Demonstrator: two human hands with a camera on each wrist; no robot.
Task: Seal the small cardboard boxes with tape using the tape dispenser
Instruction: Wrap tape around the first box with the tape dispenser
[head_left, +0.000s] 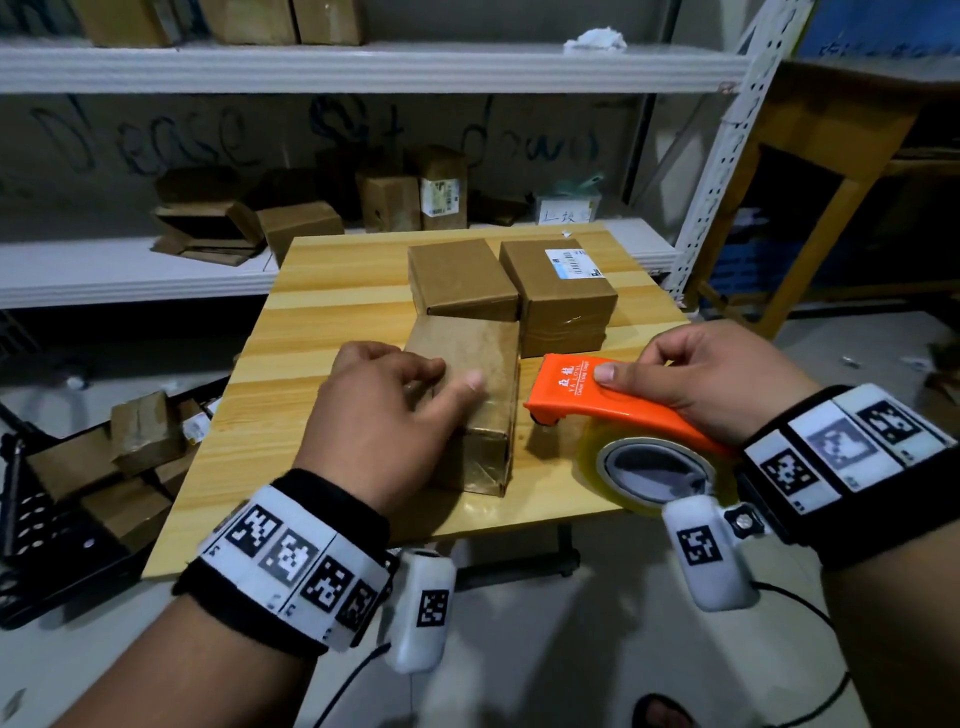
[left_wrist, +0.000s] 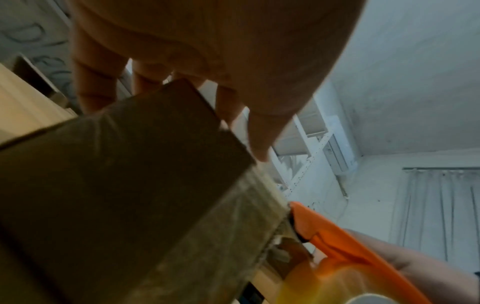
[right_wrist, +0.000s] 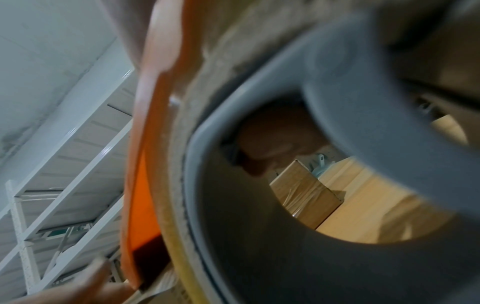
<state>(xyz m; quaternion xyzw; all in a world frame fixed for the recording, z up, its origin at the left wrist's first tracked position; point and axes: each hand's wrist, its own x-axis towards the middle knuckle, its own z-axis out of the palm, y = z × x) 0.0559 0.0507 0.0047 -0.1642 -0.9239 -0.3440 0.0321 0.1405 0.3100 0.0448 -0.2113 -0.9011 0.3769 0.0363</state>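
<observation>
Left hand: the left hand (head_left: 387, 415) lies on top of the near box (head_left: 475, 410), fingers curled over its far-left edge, thumb flat on the top; it holds the box down.
Right hand: the right hand (head_left: 711, 379) grips the dispenser (head_left: 597, 400), thumb on its orange top, fingers wrapped over the far side.
Near box: long, tape-shiny, at the table's centre, running from 12 to 6 o'clock. In the left wrist view the box (left_wrist: 124, 185) fills the frame, fingers (left_wrist: 98, 90) over its far edge.
Dispenser: at 3 o'clock of the near box, its orange nose touching or almost touching that box's right side; which one I cannot tell. The tape roll (head_left: 657, 470) sits at its near end, over the table's near edge.
Other boxes: plain box (head_left: 460, 278) at 12 o'clock of the near box; labelled box (head_left: 561, 293) at 1 o'clock, just beside the plain one, clear tape on its side.
Table: wooden table (head_left: 311, 364) under all three boxes.
Shelf: white shelf (head_left: 130, 270) behind the table, at 12 o'clock, with more cartons.
</observation>
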